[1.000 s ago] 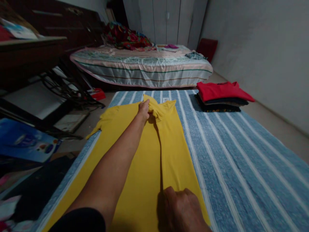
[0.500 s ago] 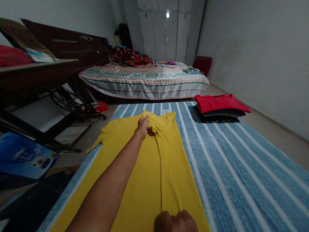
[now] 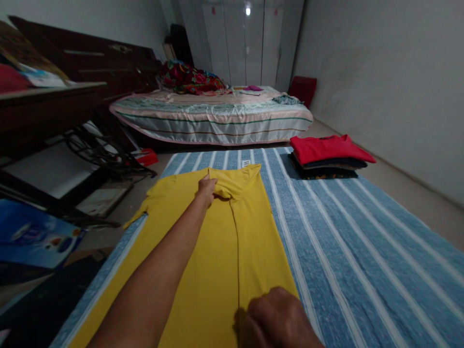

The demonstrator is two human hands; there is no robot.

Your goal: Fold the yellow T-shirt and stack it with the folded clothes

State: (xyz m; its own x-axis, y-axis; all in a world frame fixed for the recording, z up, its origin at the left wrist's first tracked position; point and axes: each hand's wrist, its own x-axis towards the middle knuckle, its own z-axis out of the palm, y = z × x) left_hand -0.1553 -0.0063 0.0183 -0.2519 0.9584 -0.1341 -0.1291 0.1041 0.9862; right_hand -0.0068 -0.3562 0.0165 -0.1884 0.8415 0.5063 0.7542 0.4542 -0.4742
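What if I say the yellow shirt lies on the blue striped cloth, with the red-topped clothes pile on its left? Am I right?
Not quite: in the head view, the red-topped clothes pile is on the right of the yellow shirt, which does lie on the blue striped cloth.

In the middle of the frame, a yellow shirt lies on a blue cover with white stripes, its side at frame right folded inward. The left hand touches the cloth near the neck opening, and its forearm comes from the lower left. At bottom, right of centre, the right hand is curled over the folded part; it is blurred, so I cannot say surely if it holds cloth. At right is a pile of folded clothes, red on top.
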